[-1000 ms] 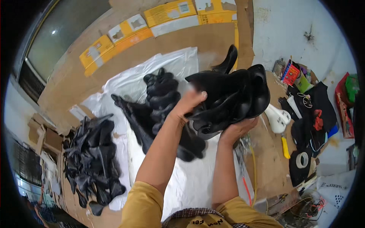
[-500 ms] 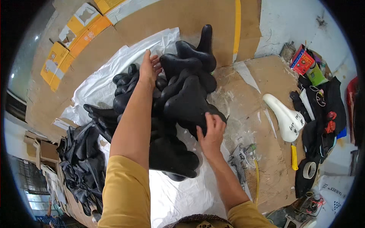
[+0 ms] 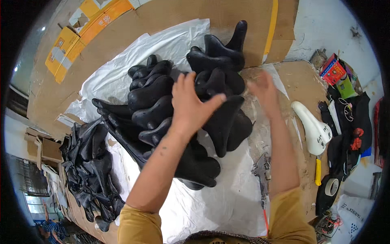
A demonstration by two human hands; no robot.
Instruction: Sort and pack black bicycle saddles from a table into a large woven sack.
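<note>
Black saddles (image 3: 224,126), overlapping in heaps on white sheeting (image 3: 221,203).
From where I stand: left hand (image 3: 188,107) spread above them, right hand (image 3: 265,95) blurred, seemingly open beside them; uneven overlap could let one slide if either hand clips an edge.

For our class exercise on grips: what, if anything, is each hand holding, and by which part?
Nothing appears held: the left hand is spread over the black saddles, and the right hand is open beside them.

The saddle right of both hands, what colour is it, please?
The saddle is white with dark markings, best seen in the head view.
</note>
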